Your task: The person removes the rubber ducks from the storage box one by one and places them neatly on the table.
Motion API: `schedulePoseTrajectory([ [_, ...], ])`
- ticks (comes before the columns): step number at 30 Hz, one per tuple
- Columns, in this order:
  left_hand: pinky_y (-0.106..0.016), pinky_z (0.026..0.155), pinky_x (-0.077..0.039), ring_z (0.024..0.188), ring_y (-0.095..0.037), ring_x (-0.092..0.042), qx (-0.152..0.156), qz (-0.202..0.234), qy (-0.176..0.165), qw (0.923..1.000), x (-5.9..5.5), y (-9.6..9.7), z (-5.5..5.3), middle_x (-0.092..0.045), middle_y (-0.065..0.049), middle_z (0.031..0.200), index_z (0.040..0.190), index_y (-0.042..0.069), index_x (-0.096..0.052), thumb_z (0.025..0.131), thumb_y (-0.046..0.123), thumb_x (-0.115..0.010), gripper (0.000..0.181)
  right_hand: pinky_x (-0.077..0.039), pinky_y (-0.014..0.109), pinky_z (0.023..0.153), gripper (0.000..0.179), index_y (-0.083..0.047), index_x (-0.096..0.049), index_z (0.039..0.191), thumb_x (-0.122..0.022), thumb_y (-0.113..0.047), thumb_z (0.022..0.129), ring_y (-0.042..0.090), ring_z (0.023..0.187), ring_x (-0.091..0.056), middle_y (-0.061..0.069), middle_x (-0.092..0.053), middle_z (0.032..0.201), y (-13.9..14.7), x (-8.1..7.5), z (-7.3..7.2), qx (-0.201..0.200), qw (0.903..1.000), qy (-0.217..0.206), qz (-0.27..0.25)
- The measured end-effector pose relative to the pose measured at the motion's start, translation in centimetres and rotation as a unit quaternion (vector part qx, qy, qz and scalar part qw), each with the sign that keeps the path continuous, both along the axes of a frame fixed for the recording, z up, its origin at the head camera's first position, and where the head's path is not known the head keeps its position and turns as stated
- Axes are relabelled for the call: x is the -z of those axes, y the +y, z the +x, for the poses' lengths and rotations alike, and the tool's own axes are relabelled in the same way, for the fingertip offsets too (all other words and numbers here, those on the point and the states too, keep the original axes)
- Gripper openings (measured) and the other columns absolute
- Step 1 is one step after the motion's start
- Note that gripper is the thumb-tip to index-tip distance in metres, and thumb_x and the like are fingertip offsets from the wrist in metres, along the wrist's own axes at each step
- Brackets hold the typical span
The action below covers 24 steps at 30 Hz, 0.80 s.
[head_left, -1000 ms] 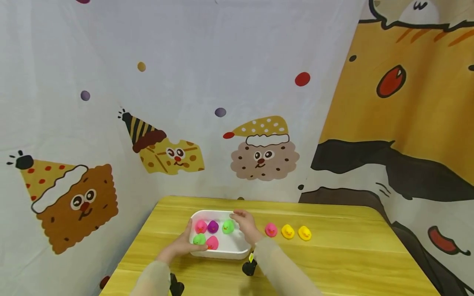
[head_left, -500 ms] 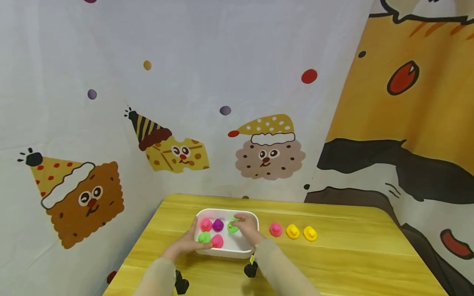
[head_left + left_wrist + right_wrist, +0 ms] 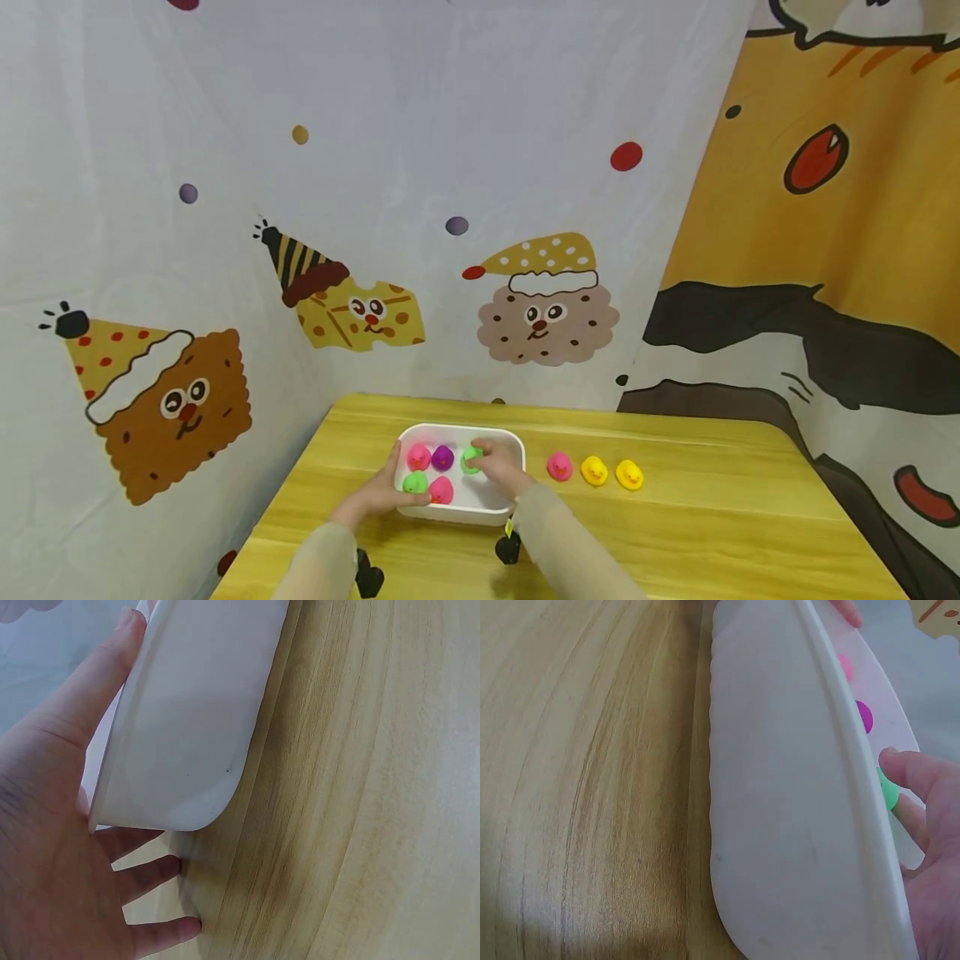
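Observation:
A white plastic tray (image 3: 480,513) stands on the wooden table with several small rubber ducks inside. In it are a pink duck (image 3: 419,457) and a purple duck (image 3: 443,457) at the back, and a green duck (image 3: 416,482) and another pink duck (image 3: 441,490) in front. My left hand (image 3: 378,492) rests against the tray's left front corner, thumb along the rim, other fingers straight and spread beside the end wall. Inside the tray, my right hand (image 3: 501,467) pinches a second green duck (image 3: 889,789) between thumb and fingers. Its fingers partly cover that duck in the head view.
Right of the tray a pink duck (image 3: 559,467) and two yellow ducks, a nearer-in one (image 3: 595,471) and an outer one (image 3: 629,475), sit in a row on the table (image 3: 720,517). A printed cloth (image 3: 450,125) hangs behind the table.
My right hand has come down from the tray's back rim onto the green duck and now pinches it. My left hand keeps its place at the tray corner. The head view has shifted slightly.

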<state>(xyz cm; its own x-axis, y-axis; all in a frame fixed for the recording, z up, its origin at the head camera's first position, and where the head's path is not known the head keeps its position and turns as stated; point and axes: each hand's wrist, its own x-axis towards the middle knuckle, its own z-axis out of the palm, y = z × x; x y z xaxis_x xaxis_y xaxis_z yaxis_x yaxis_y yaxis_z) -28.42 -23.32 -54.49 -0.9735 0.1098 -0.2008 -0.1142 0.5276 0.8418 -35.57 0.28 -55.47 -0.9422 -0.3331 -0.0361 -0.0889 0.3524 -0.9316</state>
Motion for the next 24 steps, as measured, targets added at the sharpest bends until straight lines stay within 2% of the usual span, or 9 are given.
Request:
schedulePoseTrajectory([
  [3,-0.068,0.108,-0.015,0.139,-0.051,-0.016,0.002,0.002,0.002,1.0,0.2,-0.1,0.0,-0.011,-0.03,0.156,0.155,0.009,0.009,0.073,0.038,-0.084,0.127,-0.039,0.051,0.104,0.05,0.009,-0.054,0.13,-0.067,-0.008,0.085,0.042,0.121,-0.049,0.026,-0.052,0.135,0.0,0.2,0.1,-0.005,1.0,0.006,0.0],
  [9,-0.068,0.107,-0.02,0.137,-0.052,-0.022,-0.006,-0.005,0.004,1.0,-0.7,0.0,0.3,-0.016,-0.032,0.154,0.154,0.006,0.007,0.073,0.033,-0.085,0.125,-0.047,0.043,0.094,0.044,0.007,-0.061,0.12,-0.072,-0.008,0.08,0.03,0.105,-0.056,0.02,-0.061,0.12,-0.1,0.8,-0.2,0.01,0.9996,0.025,0.013],
  [13,-0.069,0.106,-0.02,0.136,-0.053,-0.022,-0.009,-0.009,0.001,0.9999,-0.5,0.0,0.3,-0.017,-0.033,0.153,0.155,0.007,0.007,0.073,0.033,-0.085,0.125,-0.049,0.041,0.089,0.039,0.007,-0.063,0.115,-0.074,-0.007,0.08,0.027,0.098,-0.056,0.018,-0.062,0.111,-0.1,0.6,-0.1,0.014,0.9988,0.036,0.03],
  [18,-0.068,0.106,-0.021,0.136,-0.053,-0.023,-0.006,-0.005,0.005,1.0,-0.4,0.0,0.2,-0.018,-0.033,0.153,0.155,0.007,0.007,0.073,0.032,-0.085,0.125,-0.049,0.043,0.088,0.036,0.005,-0.065,0.111,-0.076,-0.008,0.079,0.029,0.098,-0.056,0.016,-0.063,0.108,-0.2,0.8,-0.4,0.019,0.998,0.042,0.042],
  [24,-0.069,0.106,-0.02,0.136,-0.054,-0.021,-0.002,0.001,0.006,1.0,-0.6,0.0,0.1,-0.016,-0.034,0.153,0.154,0.006,0.007,0.073,0.036,-0.085,0.127,-0.05,0.04,0.085,0.032,0.001,-0.066,0.105,-0.078,-0.01,0.078,0.025,0.093,-0.057,0.011,-0.065,0.102,-0.5,1.1,-0.5,0.034,0.9961,0.058,0.058],
])
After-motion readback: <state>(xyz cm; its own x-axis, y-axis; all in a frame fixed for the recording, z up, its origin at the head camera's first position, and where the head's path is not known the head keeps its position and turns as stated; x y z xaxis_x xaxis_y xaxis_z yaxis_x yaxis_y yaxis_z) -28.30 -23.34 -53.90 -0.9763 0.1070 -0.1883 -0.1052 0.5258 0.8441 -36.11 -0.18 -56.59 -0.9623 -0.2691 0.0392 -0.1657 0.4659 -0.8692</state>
